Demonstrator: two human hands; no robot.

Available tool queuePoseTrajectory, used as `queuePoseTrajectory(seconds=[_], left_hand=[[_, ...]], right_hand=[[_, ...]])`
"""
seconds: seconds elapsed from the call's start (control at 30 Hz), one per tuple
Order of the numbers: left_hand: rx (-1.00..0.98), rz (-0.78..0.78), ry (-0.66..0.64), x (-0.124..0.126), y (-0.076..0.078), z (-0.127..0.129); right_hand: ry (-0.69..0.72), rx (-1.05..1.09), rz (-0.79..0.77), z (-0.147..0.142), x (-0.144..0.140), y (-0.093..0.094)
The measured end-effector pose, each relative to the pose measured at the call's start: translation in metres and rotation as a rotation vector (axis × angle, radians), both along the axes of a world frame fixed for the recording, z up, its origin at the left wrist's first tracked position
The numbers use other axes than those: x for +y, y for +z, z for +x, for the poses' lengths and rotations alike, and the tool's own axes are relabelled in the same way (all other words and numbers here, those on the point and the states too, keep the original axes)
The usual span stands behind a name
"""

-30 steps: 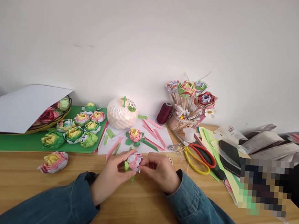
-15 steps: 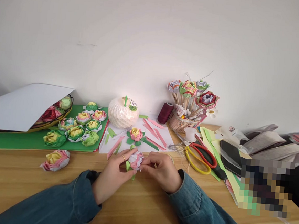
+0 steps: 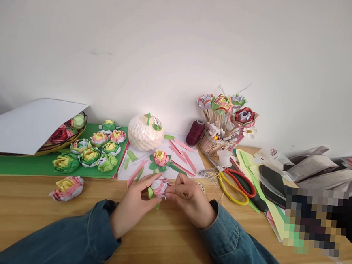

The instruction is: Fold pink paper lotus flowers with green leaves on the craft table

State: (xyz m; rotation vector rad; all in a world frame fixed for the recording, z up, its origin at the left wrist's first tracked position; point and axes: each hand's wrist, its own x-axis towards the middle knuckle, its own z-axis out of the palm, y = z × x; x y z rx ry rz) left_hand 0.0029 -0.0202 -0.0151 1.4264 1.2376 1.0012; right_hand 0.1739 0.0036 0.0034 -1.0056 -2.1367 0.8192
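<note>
Both hands pinch one small folded paper flower (image 3: 159, 187) between them, grip closed on it: left hand (image 3: 133, 204) cups it from the left with thumb and fingers, ring on one finger; right hand (image 3: 190, 200) nips its right side with fingertips. Flower is pink-white layered paper with green leaf tabs, crisp creases, held just above the wooden counter (image 3: 161, 244) near its middle. Denim sleeves on both arms. Bare wood in front of the hands, open room toward the near edge. Just behind: white sheet (image 3: 189, 155) with pink paper strips and a finished flower. Scissors (image 3: 235, 187), red and yellow handles, right of the hands.
</note>
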Motion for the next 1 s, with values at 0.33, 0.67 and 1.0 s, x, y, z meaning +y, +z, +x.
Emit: queuePoseTrajectory(seconds=[0.33,0.67,1.0], left_hand=[[0.013,0.041,0.001,-0.0017,-0.0029,0.0001],[0.052,0.072,-0.002,-0.0047,-0.0029,0.0014],[-0.170,-0.154,0.005,0.0009,0.0015,-0.0014]], right_hand=[[-0.038,-0.076,-0.066,-0.0006,0.0012,0.0011],[-0.118,-0.052,-0.193,-0.0047,-0.0009,0.0027],[-0.076,0.016,0.109,-0.0027,-0.0004,0.0015]])
